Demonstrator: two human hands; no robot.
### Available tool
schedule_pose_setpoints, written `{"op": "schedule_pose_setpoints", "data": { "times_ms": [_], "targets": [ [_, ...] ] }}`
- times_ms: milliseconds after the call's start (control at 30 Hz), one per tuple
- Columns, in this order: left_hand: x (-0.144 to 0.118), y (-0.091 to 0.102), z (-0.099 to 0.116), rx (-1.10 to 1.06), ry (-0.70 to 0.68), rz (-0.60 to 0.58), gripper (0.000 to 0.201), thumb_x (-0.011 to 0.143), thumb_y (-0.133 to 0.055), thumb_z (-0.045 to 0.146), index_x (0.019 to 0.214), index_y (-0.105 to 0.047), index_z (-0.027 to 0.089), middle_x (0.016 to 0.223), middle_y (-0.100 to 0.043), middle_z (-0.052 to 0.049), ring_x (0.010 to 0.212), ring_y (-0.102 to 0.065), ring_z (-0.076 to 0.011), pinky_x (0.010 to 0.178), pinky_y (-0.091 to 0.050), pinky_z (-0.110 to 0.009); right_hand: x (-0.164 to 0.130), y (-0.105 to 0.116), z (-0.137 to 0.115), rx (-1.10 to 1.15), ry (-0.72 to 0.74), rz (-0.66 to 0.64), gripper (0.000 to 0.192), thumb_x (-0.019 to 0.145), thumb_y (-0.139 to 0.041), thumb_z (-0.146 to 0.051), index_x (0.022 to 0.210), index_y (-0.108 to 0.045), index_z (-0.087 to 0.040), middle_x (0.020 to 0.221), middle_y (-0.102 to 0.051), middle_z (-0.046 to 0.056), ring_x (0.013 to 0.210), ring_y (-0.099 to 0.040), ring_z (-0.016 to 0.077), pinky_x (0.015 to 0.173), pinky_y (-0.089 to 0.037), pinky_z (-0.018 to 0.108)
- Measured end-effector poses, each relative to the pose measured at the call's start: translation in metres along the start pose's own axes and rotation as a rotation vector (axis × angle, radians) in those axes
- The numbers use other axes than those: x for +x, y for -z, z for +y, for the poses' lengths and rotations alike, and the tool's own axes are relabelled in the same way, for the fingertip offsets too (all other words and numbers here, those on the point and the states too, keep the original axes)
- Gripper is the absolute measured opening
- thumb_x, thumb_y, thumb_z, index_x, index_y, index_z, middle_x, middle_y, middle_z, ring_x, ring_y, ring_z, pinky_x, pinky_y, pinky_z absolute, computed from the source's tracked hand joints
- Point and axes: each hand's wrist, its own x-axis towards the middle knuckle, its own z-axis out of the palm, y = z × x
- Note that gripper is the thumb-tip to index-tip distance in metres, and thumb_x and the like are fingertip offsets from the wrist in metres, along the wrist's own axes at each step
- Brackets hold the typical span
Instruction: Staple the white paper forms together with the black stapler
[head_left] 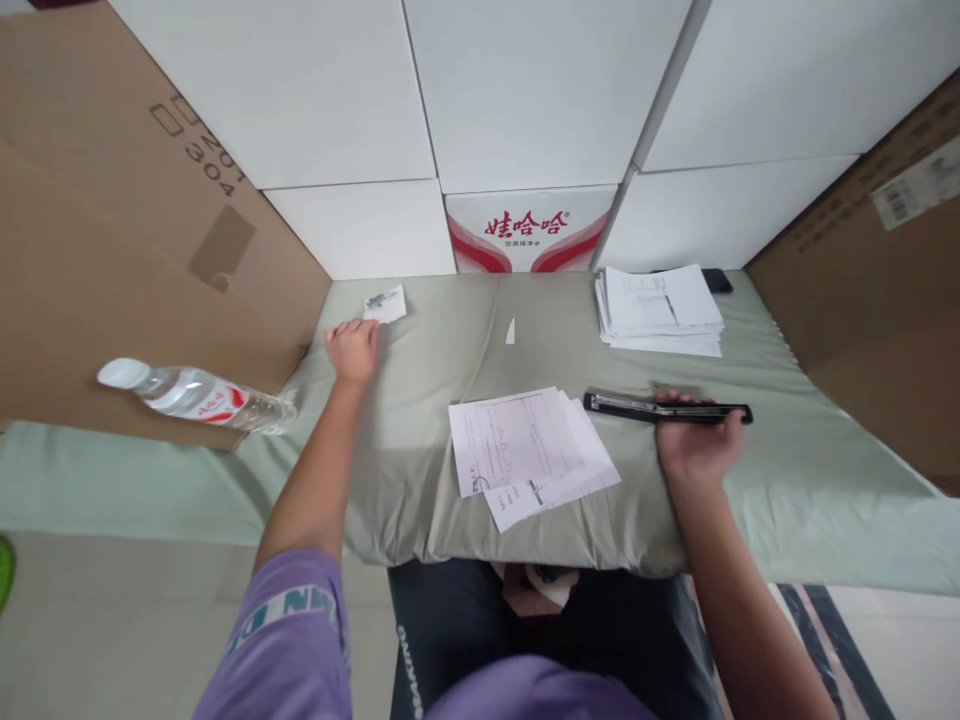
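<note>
A person in a purple shirt sits at a low surface draped in a grey-green cloth [420, 440], arms spread wide to either side. The right hand [694, 440] closes over a long black stapler [664, 408], fingers curled across its top near the right end, holding it flat against the cloth just right of the papers [525, 450], as if to keep it within quick reach of them. The stapler is slim and dark, with a pale metal strip showing along its left half; it lies level, pointing left to right.

The left hand [352, 350] stretches to the far left corner, fingers loosely together and resting on the cloth, fingertips just short of a small white scrap [386, 303] with dark marks on it; whether it touches the scrap cannot be told.

The papers, printed forms fanned unevenly, lie at the near edge in front of the person. A thicker stack of sheets [660, 310] sits squared at the far right, a dark object half hidden behind it. A water bottle [199, 395] lies on its side at the left against brown cardboard [112, 260], and a red-printed carton [529, 232] stands at the back.
</note>
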Motion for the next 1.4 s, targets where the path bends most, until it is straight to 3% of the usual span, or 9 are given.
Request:
{"op": "schedule_pose_setpoints", "data": {
  "times_ms": [200,367,433,600,733,867,1000,1133,1400],
  "targets": [
    [-0.026,0.017,0.057,-0.427,0.101,0.196,0.02,0.093,-0.06,0.033,0.092,-0.075,0.02,0.094,-0.076,-0.006,0.087,-0.067,-0.0221,0.086,-0.044,-0.034,0.001,0.0,-0.008,-0.031,0.176,0.122,0.015,0.084,-0.06,-0.037,0.093,-0.064,-0.025,0.087,-0.067,0.001,0.089,-0.07,0.0193,0.091,-0.059,0.042],
    [-0.063,0.042,0.111,-0.775,0.168,0.247,0.013,0.083,-0.07,0.03,0.081,-0.076,0.019,0.079,-0.076,-0.002,0.077,-0.068,-0.0184,0.079,-0.05,-0.03,-0.028,-0.011,-0.031,-0.454,0.806,0.226,0.048,0.076,-0.068,-0.017,0.122,-0.063,-0.032,0.128,-0.058,0.002,0.117,-0.06,0.0198,0.116,-0.044,0.042],
    [-0.08,0.054,0.13,-0.865,0.16,0.248,0.012,0.082,-0.072,0.03,0.078,-0.075,0.019,0.077,-0.075,-0.002,0.075,-0.067,-0.0173,0.077,-0.05,-0.029,-0.052,-0.024,-0.038,-0.624,0.891,0.178,0.047,0.076,-0.072,-0.02,0.122,-0.064,-0.029,0.13,-0.057,0.006,0.127,-0.054,0.0238,0.122,-0.036,0.047],
    [-0.127,0.08,0.179,-0.988,0.136,0.243,0.016,0.08,-0.076,0.035,0.077,-0.075,0.019,0.075,-0.073,-0.001,0.069,-0.062,-0.0139,0.067,-0.048,-0.026,-0.112,-0.061,-0.029,-0.637,0.49,-0.166,0.019,0.079,-0.078,-0.026,0.097,-0.072,-0.024,0.109,-0.068,0.007,0.119,-0.061,0.0241,0.115,-0.043,0.044],
    [-0.177,0.096,0.22,-1.218,0.172,0.122,0.022,0.076,-0.081,0.041,0.075,-0.073,0.02,0.071,-0.069,0.0,0.065,-0.06,-0.0131,0.062,-0.047,-0.026,-0.132,-0.065,-0.007,-0.406,-0.02,-0.394,0.045,0.075,-0.085,-0.036,0.116,-0.068,-0.028,0.121,-0.07,0.005,0.112,-0.066,0.0204,0.102,-0.053,0.039],
    [-0.223,0.101,0.248,-1.4,0.252,0.006,0.03,0.07,-0.085,0.047,0.07,-0.069,0.021,0.067,-0.065,0.001,0.065,-0.058,-0.0126,0.062,-0.047,-0.025,-0.139,-0.046,0.002,-0.247,-0.372,-0.484,0.045,0.076,-0.082,-0.05,0.112,-0.069,-0.025,0.109,-0.073,0.004,0.086,-0.069,0.0191,0.072,-0.063,0.035],
    [-0.251,0.093,0.256,-1.474,0.318,-0.07,0.043,0.072,-0.081,0.059,0.066,-0.062,0.021,0.064,-0.059,0.002,0.062,-0.055,-0.0116,0.06,-0.045,-0.025,-0.149,-0.028,-0.005,-0.216,-0.418,-0.445,0.035,0.08,-0.08,-0.043,0.105,-0.071,-0.021,0.088,-0.07,0.001,0.063,-0.062,0.0144,0.05,-0.057,0.028],
    [-0.265,0.086,0.259,-1.505,0.321,-0.183,0.053,0.081,-0.065,0.073,0.07,-0.059,0.022,0.063,-0.054,0.001,0.061,-0.054,-0.0127,0.057,-0.043,-0.026,-0.156,-0.016,-0.01,-0.202,-0.439,-0.404,0.035,0.081,-0.079,-0.045,0.102,-0.07,-0.019,0.081,-0.068,-0.001,0.056,-0.057,0.0114,0.047,-0.053,0.025],
    [-0.268,0.098,0.261,-1.517,0.281,-0.292,0.046,0.076,-0.078,0.063,0.073,-0.062,0.02,0.062,-0.049,0.003,0.056,-0.045,-0.0088,0.053,-0.037,-0.022,-0.158,-0.006,-0.01,-0.237,-0.487,-0.39,0.036,0.08,-0.079,-0.048,0.101,-0.069,-0.02,0.078,-0.065,-0.003,0.055,-0.053,0.0097,0.042,-0.05,0.023]
  ]
}}
